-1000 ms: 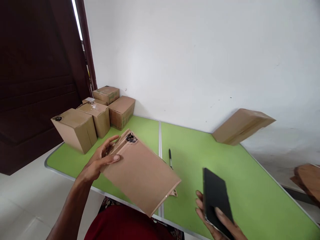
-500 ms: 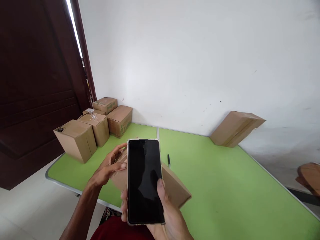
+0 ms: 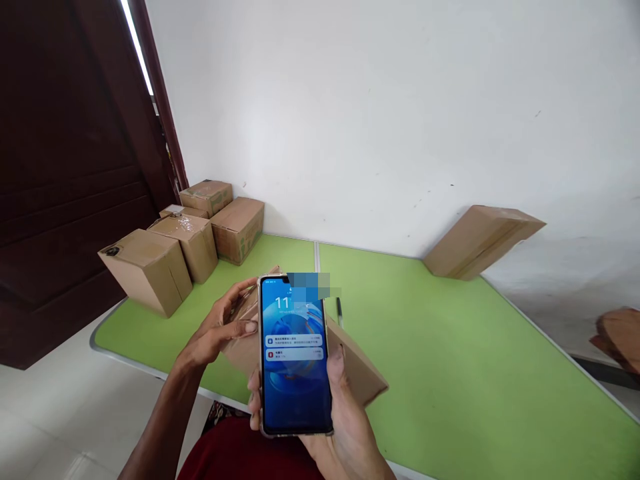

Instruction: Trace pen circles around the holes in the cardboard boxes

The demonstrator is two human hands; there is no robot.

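Note:
My right hand (image 3: 345, 420) is wrapped round a smartphone (image 3: 295, 363), held upright in front of me with its lit blue lock screen facing the camera. Behind the phone, my left hand (image 3: 220, 330) grips the left end of a flat brown cardboard box (image 3: 363, 373), held low over the near edge of the green table (image 3: 450, 360). The phone hides the middle of the box. A black pen (image 3: 340, 312) lies on the table just beyond the phone.
Several sealed cardboard boxes (image 3: 150, 270) stand in a cluster at the table's far left corner. Another box (image 3: 480, 241) leans against the white wall at the far right. A dark wooden door (image 3: 65, 167) stands at left. A brown object (image 3: 620, 337) shows at the right edge.
My right hand brought the phone from lower right up in front of the box, and its dark screen has lit up. The left hand keeps hold of the box.

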